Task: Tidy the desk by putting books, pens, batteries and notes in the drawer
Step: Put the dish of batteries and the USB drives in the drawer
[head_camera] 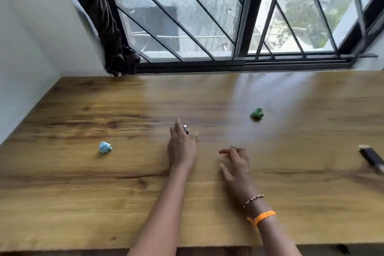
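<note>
ok so the left hand (182, 147) is reaching out over the counter (83, 203), fingers curled round a small dark thing with a silvery tip (186, 129); looks like a battery to me but it's blurry, so don't quote me; the right hand (235, 165) hovers just beside it, fingers loosely bent, nothing in it as far as i can see; there's a bead bracelet (253, 200) and an orange thread (262, 216) on that wrist.

moving out from there: a crumpled blue note (105, 147) sits off to the left, a crumpled green note (257, 113) further back on the right, both well apart from the hands; at the far right edge there's a dark flat object (372, 158), partly cut off, can't tell what it is.

progress-wise i'd say it's well along; no books or pens visible on top; the two notes, the held thing and that dark object are left; the drawer itself isn't in view at all.
</note>
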